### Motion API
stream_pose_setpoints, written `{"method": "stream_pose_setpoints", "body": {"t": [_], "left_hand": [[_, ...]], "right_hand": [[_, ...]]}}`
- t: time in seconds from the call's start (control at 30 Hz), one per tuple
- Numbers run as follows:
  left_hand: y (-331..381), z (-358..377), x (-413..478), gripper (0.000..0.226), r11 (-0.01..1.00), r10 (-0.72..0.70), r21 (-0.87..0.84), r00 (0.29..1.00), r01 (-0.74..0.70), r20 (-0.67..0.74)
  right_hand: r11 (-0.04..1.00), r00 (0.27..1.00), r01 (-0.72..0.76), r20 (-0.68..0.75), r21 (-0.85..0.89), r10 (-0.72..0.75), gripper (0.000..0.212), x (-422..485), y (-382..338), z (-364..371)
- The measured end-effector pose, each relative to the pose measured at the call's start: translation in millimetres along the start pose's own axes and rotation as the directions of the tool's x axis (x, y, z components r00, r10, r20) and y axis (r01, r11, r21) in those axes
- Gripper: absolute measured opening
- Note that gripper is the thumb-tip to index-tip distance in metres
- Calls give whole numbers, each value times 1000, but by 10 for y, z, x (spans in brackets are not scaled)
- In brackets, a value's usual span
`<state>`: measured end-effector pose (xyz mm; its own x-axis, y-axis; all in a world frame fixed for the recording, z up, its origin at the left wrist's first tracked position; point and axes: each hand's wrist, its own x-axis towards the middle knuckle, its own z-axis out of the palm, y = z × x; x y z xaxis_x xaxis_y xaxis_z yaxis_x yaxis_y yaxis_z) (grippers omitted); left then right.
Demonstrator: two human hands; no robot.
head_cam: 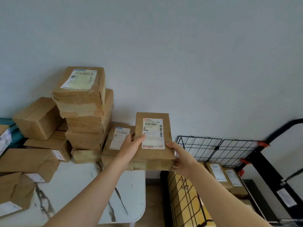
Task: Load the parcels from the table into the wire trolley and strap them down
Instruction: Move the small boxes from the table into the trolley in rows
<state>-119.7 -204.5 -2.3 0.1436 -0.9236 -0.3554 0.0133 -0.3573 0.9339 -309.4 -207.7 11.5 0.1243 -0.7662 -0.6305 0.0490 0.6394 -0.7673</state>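
Parcel (154,154), mid-frame, is a flat brown taped carton with a white barcode label reading 520 00y 040 and a red strip at the label's foot. Left hand (131,149) grips its left edge, thumb on the label; right hand (180,161) grips the lower right corner. It is above the table's (78,182) right edge, between the stack (85,110) and the trolley (218,149).

Both bare arms reach forward, side by side. The left grip (130,149) clasps the left edge of a parcel (155,157), thumb on its top face; the right grip (179,158) holds its near right corner, thumb across the top.
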Motion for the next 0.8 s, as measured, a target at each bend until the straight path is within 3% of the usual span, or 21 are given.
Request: {"method": "stream_pose_setpoints", "body": {"t": [0.2, 0.37, 0.5, 0.67, 0.8], "left_hand": [[-20, 575, -230, 45, 997, 54, 47, 992, -60, 113], [-30, 1045, -323, 45, 993, 84, 69, 975, -100, 206], [-46, 1414, -348, 49, 989, 84, 93, 965, -111, 250], [-68, 1925, -331, 56, 984, 52, 147, 959, -96, 280], [-65, 2439, -247, 54, 987, 7, 153, 955, -54, 296]], "right_hand": [[998, 994, 56, -98, 41, -52, 35, -284, 229, -484], [989, 978, 143, -158, 46, -134, 24, -487, 294, -885], [981, 956, 192, -227, 7, -185, 44, -512, 292, -1226], [980, 933, 200, -302, -15, -195, 52, -495, 203, -1766], [983, 931, 183, -321, -5, -175, 43, -359, 140, -2343]]}}
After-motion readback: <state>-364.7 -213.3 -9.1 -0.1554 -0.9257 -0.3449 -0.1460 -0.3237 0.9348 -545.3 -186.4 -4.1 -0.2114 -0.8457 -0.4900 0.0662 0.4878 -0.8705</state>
